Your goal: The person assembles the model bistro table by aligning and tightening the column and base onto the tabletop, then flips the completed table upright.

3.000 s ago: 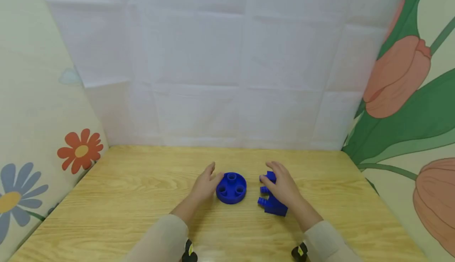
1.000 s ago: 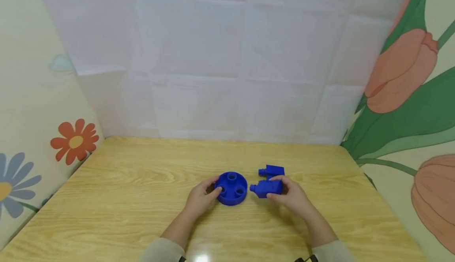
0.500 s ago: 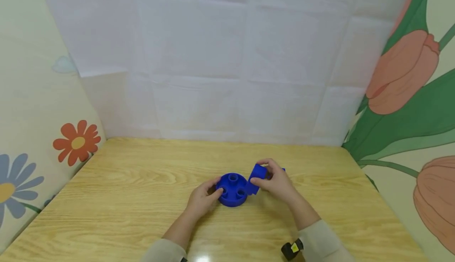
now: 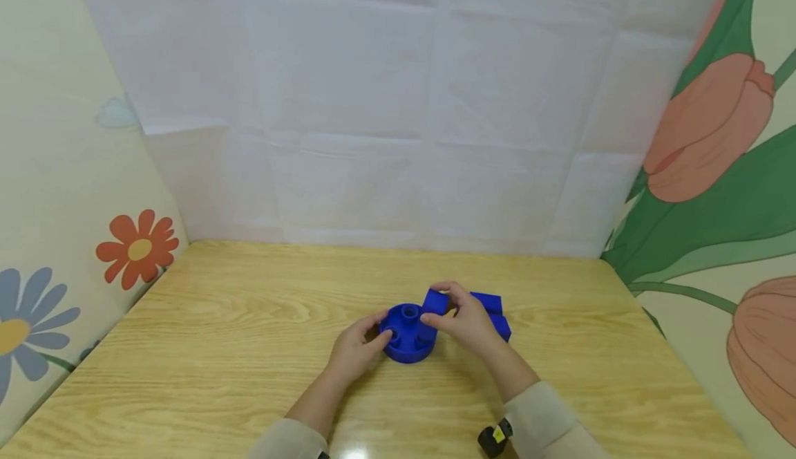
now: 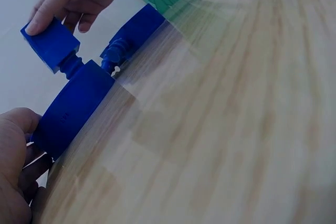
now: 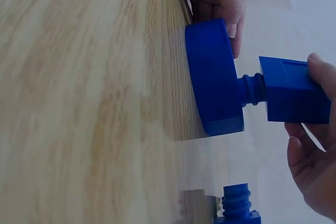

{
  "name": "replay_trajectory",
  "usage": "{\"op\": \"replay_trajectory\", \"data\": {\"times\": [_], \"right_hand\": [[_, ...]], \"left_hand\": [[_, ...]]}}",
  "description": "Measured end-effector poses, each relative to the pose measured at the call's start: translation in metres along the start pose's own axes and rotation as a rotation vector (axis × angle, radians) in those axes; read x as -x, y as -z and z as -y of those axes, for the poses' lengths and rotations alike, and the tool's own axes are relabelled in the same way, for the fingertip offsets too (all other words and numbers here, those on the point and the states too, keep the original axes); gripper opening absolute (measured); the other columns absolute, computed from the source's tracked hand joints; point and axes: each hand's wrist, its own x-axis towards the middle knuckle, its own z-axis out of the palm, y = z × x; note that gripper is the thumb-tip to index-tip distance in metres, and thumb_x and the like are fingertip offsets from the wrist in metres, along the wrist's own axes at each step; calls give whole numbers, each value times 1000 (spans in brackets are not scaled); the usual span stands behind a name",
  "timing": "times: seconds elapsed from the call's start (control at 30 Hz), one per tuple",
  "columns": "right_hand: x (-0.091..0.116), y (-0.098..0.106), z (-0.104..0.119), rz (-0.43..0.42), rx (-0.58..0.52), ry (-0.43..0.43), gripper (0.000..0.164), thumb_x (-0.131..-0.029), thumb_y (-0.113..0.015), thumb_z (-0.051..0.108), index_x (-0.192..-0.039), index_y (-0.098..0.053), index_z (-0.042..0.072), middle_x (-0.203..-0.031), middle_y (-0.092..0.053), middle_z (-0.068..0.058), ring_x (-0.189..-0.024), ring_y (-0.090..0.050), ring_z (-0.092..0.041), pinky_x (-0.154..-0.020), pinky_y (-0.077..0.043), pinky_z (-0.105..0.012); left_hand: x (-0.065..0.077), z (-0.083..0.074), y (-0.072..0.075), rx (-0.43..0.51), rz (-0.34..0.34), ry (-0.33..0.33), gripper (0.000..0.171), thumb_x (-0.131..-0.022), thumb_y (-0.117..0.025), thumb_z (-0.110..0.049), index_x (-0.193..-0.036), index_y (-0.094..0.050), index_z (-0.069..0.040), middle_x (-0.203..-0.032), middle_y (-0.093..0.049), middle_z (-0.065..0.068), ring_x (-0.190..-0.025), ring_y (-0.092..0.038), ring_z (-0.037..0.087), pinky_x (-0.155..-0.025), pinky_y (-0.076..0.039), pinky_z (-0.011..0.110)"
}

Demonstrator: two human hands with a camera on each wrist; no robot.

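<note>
A round blue plastic base [image 4: 407, 357] with raised sockets inside lies flat on the wooden table. My left hand [image 4: 353, 350] grips its left rim, thumb on the inside and fingers round the outer wall. With thumb and fingers, my right hand [image 4: 472, 324] holds a blue block with a threaded peg [image 4: 437, 300] upright over the base's right-hand socket. In the right wrist view the block [image 6: 294, 95] points its ridged peg [image 6: 253, 89] into the base, with much of the thread showing above the rim. The socket itself is hidden there.
Behind and right of my right hand lie two more blue blocks, a far one [image 4: 488, 302] and a nearer one [image 4: 500, 326], partly covered by the hand. A white sheet [image 4: 348, 169] hangs at the table's back edge, with flower-patterned walls on both sides.
Both hands were spread beside the parts at first. My left hand has since taken hold of the base; my right hand picked up a block, turned it upright and moved it left over the base.
</note>
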Motion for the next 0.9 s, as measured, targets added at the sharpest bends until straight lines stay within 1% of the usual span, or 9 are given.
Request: {"op": "replay_trajectory", "data": {"times": [0.03, 0.1, 0.23, 0.37, 0.6, 0.7, 0.8, 0.9], "right_hand": [[0, -1, 0, -2, 6, 1, 54, -82, -80, 27, -130, -58, 17, -88, -63, -3, -82, -57, -21, -61, -47, -29], [-1, -2, 0, -4, 19, 0, 54, -82, -80, 29, -130, -58, 17, -89, -63, -3, -83, -57, -21, -61, -47, -29], [-1, -3, 0, -8, 35, 3, 55, -82, -80, 30, -130, -58, 16, -89, -64, -2, -84, -58, -21, -62, -47, -29], [0, -6, -3, -1, 64, 4, 52, -82, -80, 32, -127, -59, 18, -91, -66, -2, -85, -59, -19, -63, -47, -28], [2, -8, -3, 18, 75, -22, 52, -84, -78, 35, -129, -58, 20, -95, -66, 0, -87, -58, -17, -68, -48, -28], [3, -5, -4, 38, 81, 13, 50, -87, -75, 35, -130, -58, 17, -98, -65, 1, -89, -57, -16, -69, -48, -28], [3, -3, -6, 57, 78, 50, 46, -89, -71, 28, -131, -57, 16, -103, -66, 0, -92, -57, -16, -72, -47, -29], [4, -1, -7, 75, 75, 58, 45, -90, -70, 26, -132, -57, 16, -108, -66, -1, -93, -58, -16, -74, -48, -29]], "left_hand": [[-1, 0, 0, 3, 2, 13, 42, -92, -67, -21, -130, -62, -4, -131, -62, 20, -124, -56, 37, -106, -43, 52], [-1, 0, -1, -5, 1, 19, 41, -92, -67, -20, -130, -62, -4, -131, -62, 19, -125, -56, 35, -107, -43, 50], [-1, -1, 0, -8, -1, 14, 41, -92, -67, -19, -130, -62, -4, -131, -62, 18, -125, -56, 35, -107, -43, 50], [-1, 1, -1, -12, 8, 3, 42, -92, -67, -20, -131, -62, -4, -132, -62, 19, -126, -55, 36, -107, -42, 51], [-2, 1, -1, -10, 4, -11, 41, -92, -67, -18, -130, -62, -3, -131, -62, 19, -125, -56, 36, -107, -43, 51], [-2, 2, -1, -9, 2, -5, 40, -92, -67, -17, -129, -63, -3, -130, -63, 19, -125, -56, 36, -106, -43, 51], [-2, 2, -1, -12, 0, -5, 40, -92, -67, -17, -129, -63, -3, -130, -63, 19, -124, -56, 36, -106, -43, 51], [-2, 1, 0, -12, 3, -2, 40, -92, -67, -16, -129, -63, -3, -130, -63, 19, -125, -56, 36, -107, -43, 51]]}}
